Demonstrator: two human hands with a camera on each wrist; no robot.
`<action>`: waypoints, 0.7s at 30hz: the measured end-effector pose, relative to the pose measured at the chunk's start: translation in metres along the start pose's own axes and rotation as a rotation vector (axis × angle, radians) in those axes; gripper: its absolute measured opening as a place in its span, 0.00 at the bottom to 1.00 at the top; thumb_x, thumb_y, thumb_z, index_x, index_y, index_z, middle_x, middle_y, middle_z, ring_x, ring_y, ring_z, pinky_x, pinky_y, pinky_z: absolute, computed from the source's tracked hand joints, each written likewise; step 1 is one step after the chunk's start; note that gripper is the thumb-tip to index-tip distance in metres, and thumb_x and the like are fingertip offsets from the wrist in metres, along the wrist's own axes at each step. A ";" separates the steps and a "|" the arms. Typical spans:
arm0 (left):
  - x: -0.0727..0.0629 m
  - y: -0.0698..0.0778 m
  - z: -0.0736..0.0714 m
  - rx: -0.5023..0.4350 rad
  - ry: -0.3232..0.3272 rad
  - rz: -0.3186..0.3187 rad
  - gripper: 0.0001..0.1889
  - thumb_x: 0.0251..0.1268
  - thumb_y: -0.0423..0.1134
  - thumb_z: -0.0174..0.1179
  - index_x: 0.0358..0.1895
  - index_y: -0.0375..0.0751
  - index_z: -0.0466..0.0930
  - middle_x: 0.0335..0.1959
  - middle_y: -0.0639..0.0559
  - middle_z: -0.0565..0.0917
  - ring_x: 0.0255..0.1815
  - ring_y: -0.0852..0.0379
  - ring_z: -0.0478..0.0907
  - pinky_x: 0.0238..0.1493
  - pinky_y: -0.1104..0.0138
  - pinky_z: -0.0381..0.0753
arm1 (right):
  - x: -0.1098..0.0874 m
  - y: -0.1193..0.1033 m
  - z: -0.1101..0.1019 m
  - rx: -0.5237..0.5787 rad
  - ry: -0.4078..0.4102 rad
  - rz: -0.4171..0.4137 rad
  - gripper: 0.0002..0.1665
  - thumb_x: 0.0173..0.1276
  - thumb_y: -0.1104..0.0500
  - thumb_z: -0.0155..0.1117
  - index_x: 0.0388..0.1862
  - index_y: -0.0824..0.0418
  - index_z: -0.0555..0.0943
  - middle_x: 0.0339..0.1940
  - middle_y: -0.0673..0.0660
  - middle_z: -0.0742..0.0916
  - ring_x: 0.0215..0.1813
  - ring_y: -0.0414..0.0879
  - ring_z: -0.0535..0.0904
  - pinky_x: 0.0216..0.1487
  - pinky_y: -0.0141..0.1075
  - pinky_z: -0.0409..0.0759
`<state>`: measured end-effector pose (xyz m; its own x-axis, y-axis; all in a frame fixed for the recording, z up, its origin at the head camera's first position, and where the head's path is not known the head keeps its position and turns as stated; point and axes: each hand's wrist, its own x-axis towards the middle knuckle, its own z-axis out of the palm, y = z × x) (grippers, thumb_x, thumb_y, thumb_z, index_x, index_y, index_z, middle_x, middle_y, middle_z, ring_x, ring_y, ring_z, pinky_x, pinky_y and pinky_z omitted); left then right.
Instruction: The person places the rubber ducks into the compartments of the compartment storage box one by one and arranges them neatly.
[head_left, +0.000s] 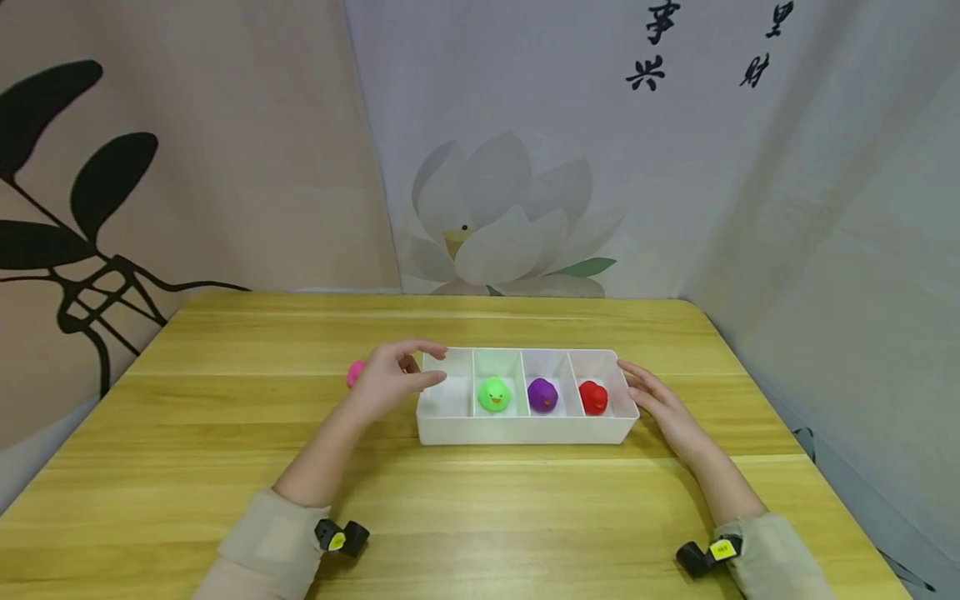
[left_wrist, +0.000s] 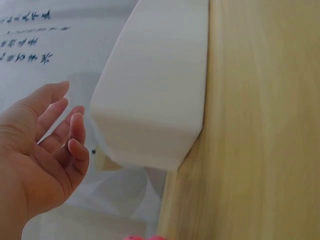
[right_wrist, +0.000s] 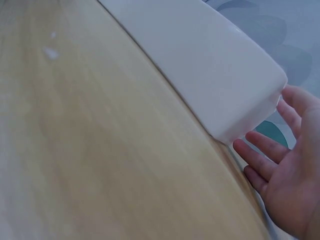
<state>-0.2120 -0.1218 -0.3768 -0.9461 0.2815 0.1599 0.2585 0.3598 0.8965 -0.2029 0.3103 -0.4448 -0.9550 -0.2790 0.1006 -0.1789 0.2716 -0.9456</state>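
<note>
A white box (head_left: pixel 525 431) with a row of compartments sits on the table. From the left, its leftmost compartment is bare, then come a green toy duck (head_left: pixel 494 394), a purple toy duck (head_left: pixel 543 395) and a red toy duck (head_left: pixel 593 397). My left hand (head_left: pixel 393 377) hovers at the box's left end, thumb and fingers apart with nothing between them. Behind that hand a pink toy (head_left: pixel 355 372) peeks out, mostly hidden. Extended fingers of my right hand (right_wrist: pixel 290 165) rest against the box's right end, thumb near the top corner.
The wooden table (head_left: pixel 480 517) runs back to a hanging cloth (head_left: pixel 510 150) with a printed lotus and characters. Another cloth (head_left: pixel 840 217) hangs along the right side. Each wrist wears a small black camera, such as the left one (head_left: pixel 342 537).
</note>
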 end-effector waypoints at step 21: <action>-0.004 -0.022 -0.059 -0.089 0.144 -0.101 0.21 0.58 0.43 0.69 0.54 0.41 0.80 0.51 0.43 0.79 0.33 0.44 0.76 0.29 0.65 0.78 | 0.000 -0.001 0.001 0.001 0.005 0.016 0.29 0.77 0.54 0.47 0.74 0.60 0.59 0.69 0.71 0.66 0.68 0.61 0.61 0.58 0.27 0.65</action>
<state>-0.2252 -0.1835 -0.3723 -0.9861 0.1154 0.1195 0.1491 0.2980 0.9429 -0.2026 0.3086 -0.4440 -0.9590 -0.2697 0.0872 -0.1635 0.2749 -0.9475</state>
